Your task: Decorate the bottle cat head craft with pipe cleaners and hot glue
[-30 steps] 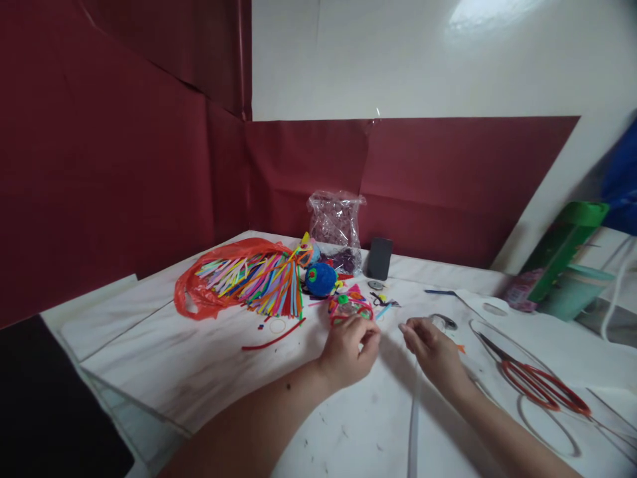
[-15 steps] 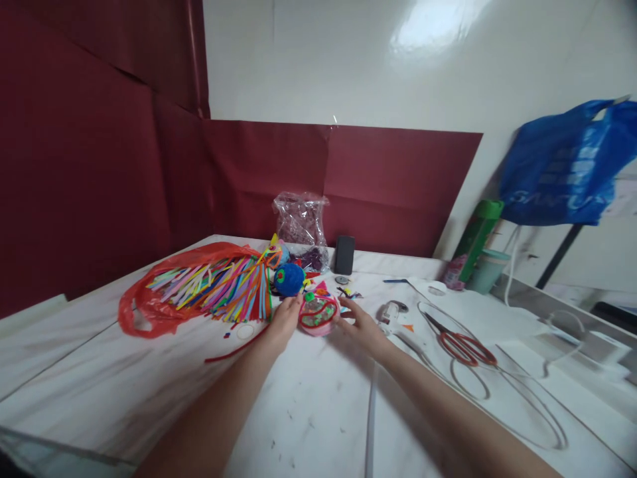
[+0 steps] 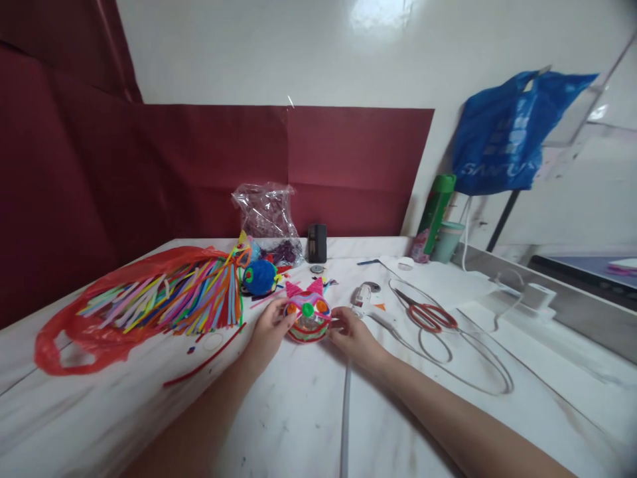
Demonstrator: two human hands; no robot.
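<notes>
Between my hands is a small round craft animal face (image 3: 307, 320) with pink pointed ears, orange eyes, a green nose and a clear middle edged in red and pink. My left hand (image 3: 271, 328) grips its left side, thumb at the front. On its right side, my right hand (image 3: 351, 332) pinches the edge with bent fingers. Just behind and left sits a blue fuzzy ball (image 3: 259, 277) with a green and red spot. A red pipe cleaner (image 3: 205, 363) lies left of my left hand.
Colourful pipe cleaners (image 3: 199, 302) spill from a red plastic bag (image 3: 94, 342) at left. At right lie a glue gun (image 3: 365, 300), orange-handled scissors (image 3: 432, 317) and a looped cord (image 3: 505, 372). Behind stand a clear plastic bag (image 3: 263, 209) and a black phone-like object (image 3: 317, 243).
The craft face has been tipped up, so its ears, eyes and nose now face me. Both hands have closed on its sides. The camera view has turned right.
</notes>
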